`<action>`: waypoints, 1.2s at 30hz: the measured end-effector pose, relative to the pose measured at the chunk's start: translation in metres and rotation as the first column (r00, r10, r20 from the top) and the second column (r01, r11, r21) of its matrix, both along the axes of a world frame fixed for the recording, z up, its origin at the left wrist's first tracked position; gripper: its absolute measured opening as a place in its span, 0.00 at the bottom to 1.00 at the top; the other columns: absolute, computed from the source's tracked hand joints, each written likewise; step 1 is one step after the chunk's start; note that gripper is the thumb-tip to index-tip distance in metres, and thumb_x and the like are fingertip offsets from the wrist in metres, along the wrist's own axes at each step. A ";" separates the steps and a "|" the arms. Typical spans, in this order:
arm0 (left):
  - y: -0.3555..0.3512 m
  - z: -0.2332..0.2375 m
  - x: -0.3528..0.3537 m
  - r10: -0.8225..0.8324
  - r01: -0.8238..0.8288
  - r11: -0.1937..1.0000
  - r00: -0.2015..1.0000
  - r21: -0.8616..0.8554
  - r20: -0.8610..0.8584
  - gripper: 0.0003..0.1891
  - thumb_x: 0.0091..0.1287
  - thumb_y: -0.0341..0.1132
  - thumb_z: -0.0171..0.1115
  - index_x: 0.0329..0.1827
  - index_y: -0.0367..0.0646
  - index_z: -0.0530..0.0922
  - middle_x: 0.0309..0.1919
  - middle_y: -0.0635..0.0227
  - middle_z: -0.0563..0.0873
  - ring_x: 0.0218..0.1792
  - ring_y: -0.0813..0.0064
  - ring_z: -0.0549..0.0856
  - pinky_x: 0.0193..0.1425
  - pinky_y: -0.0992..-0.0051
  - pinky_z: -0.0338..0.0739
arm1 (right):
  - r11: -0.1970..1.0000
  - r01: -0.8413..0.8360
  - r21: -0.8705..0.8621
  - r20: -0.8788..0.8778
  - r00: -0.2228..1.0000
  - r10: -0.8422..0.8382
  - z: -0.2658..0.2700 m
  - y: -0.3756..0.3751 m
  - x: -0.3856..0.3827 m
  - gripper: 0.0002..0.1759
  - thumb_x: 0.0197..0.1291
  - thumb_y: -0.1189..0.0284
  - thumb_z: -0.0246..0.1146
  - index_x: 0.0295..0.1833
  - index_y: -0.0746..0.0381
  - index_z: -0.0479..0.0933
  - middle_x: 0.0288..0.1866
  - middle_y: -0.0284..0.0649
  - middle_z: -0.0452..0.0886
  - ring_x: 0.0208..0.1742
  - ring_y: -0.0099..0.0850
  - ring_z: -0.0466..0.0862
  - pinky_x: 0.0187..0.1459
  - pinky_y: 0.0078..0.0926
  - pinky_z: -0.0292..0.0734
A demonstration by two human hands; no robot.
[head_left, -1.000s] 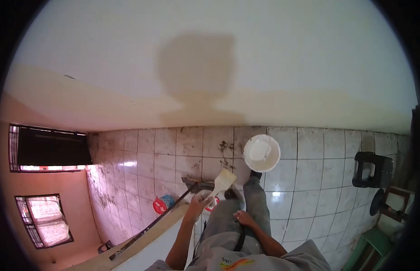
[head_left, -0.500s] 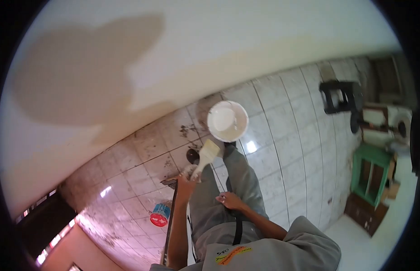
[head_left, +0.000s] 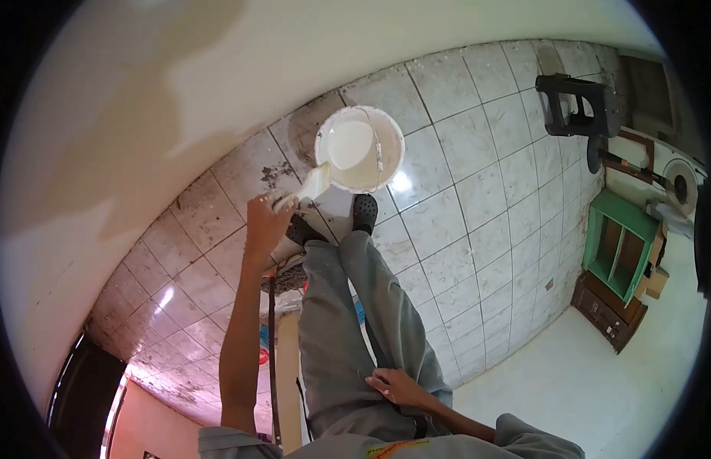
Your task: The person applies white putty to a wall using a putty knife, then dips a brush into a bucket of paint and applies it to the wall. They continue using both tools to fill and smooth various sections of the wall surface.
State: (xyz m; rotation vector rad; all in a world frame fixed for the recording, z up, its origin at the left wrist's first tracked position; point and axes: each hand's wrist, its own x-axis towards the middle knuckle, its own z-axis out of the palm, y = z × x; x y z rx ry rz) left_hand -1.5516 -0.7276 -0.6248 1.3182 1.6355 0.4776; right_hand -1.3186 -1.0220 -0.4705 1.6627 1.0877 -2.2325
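My left hand (head_left: 271, 218) grips a paint-smeared wide brush (head_left: 316, 183), its pale bristles at the lower left rim of a white bucket (head_left: 384, 172). The bucket stands on the tiled floor with pale paint (head_left: 350, 144) inside and its wire handle across the right side. My right hand (head_left: 397, 386) rests low against my grey trousers (head_left: 336, 336), fingers curled together; what they hold, if anything, is too small to make out. My dark perforated shoes (head_left: 365, 213) are just below the bucket.
A pale wall (head_left: 241, 92) runs along the upper left. Beside my left leg is a wooden upright (head_left: 288, 382), with a blue and red can (head_left: 264, 356) partly behind it. At right are a black stool (head_left: 577, 107), a fan (head_left: 681, 183) and a green cabinet (head_left: 622, 245).
My left hand and the brush have moved forward, up and left in the view, to the bucket's rim. The view has shifted, showing more of my legs; my right hand stays near my lap.
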 end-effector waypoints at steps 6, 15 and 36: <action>0.030 -0.106 0.029 -0.105 0.105 0.994 0.993 -0.001 -0.056 0.10 0.53 0.34 0.65 0.34 0.36 0.84 0.22 0.52 0.83 0.23 0.61 0.83 0.32 0.66 0.76 | 0.959 -0.261 -0.110 -0.169 0.956 0.241 -0.080 0.015 0.026 0.19 0.66 0.56 0.55 0.39 0.63 0.73 0.32 0.49 0.78 0.39 0.48 0.79 0.37 0.46 0.71; 0.086 -0.254 0.075 -0.356 0.376 0.902 0.926 0.212 -0.127 0.09 0.50 0.31 0.64 0.31 0.34 0.82 0.25 0.49 0.83 0.26 0.54 0.82 0.36 0.64 0.76 | 0.518 -0.037 0.855 0.113 0.987 -0.117 -0.312 0.276 0.052 0.16 0.60 0.75 0.60 0.54 0.61 0.71 0.48 0.48 0.77 0.46 0.43 0.80 0.47 0.39 0.77; 0.136 -0.361 0.162 -0.724 0.824 0.484 0.566 0.296 -0.393 0.06 0.40 0.22 0.61 0.23 0.29 0.79 0.30 0.42 0.83 0.35 0.48 0.85 0.39 0.59 0.80 | 0.359 -0.347 0.866 0.474 0.799 -0.369 -0.327 0.262 0.000 0.16 0.57 0.65 0.65 0.48 0.59 0.73 0.35 0.43 0.80 0.38 0.39 0.82 0.35 0.36 0.76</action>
